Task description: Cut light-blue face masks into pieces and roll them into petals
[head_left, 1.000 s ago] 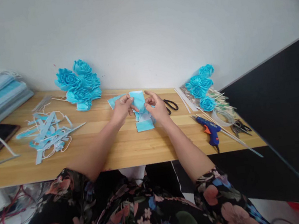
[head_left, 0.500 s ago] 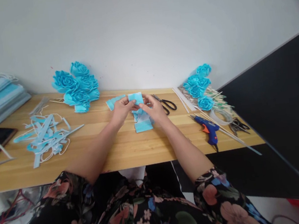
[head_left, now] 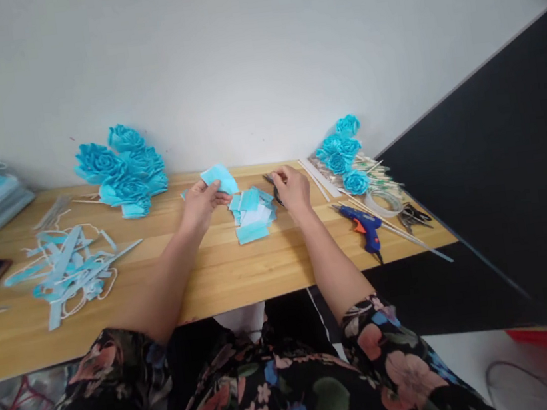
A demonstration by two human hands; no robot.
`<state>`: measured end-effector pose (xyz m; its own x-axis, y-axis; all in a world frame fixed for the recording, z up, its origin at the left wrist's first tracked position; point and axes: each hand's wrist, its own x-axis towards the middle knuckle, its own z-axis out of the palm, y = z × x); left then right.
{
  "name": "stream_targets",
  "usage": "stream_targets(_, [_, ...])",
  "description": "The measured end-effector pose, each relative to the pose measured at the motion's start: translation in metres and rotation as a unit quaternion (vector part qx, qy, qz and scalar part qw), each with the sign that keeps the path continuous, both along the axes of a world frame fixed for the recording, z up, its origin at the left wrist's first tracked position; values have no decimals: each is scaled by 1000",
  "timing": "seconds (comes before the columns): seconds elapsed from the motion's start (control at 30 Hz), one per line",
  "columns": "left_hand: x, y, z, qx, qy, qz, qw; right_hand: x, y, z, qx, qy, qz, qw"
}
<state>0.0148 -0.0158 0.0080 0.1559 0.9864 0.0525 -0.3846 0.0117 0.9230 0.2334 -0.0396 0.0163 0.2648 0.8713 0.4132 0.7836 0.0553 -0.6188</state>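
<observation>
The left hand point(head_left: 202, 206) pinches a blue square point(head_left: 219, 177) between thumb and fingers, near the back edge of the tabletop point(head_left: 226, 271), left of its middle; the right hand point(head_left: 293, 187) has its fingers drawn together over the scissors point(head_left: 277, 195), though I cannot tell whether they grip them. To do this well, the left pinch should probably stay light and near one edge, so the thin sheet keeps flat and uncreased; the right hand would do best to take the scissors by the handles, blades pointing clear of the left fingers; the loose pile point(head_left: 253, 214) between the hands looks easy to scatter, so sleeves and wrists should pass around it.

The square looks soft and fabric-like, with a slight bend; the pile mixes pale and brighter blue pieces, straight-edged and overlapping; towards the left edge lies a tangle of narrow strips point(head_left: 72, 265) and white cords; ruffled blue flowers point(head_left: 122, 171) crowd the back edge; a smooth blue glue gun point(head_left: 367, 225) lies near the front right corner.
</observation>
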Motion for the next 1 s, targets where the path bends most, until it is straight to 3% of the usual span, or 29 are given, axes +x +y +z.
stream_targets(0.1, [-6,5,1,-44,-40,3,998,15,-4,1,-120,-135,-58,982])
stream_targets(0.2, [-8,8,1,-70,-57,12,996,21,-6,-4,-192,-179,-77,962])
stream_targets(0.37, [-10,11,1,-91,-55,20,994,17,-3,-8,-241,-235,-71,939])
stream_targets(0.5, [-12,13,-1,-110,-79,14,991,22,-4,-2,-241,-225,-71,941])
stream_targets(0.6, [-13,15,-2,-128,-108,17,986,30,-9,7,-217,-113,-37,969])
stream_targets(0.67, [-13,16,-1,-136,-130,20,982,30,-13,15,-162,34,45,985])
stream_targets(0.7, [-14,16,0,-139,-139,23,980,27,-15,19,-138,116,91,979])
stream_targets(0.83, [-15,16,2,-140,-158,29,977,1,-20,31,-69,347,199,914])
stream_targets(1.0, [-18,19,1,-130,-169,25,977,-28,-16,42,-143,497,270,812])
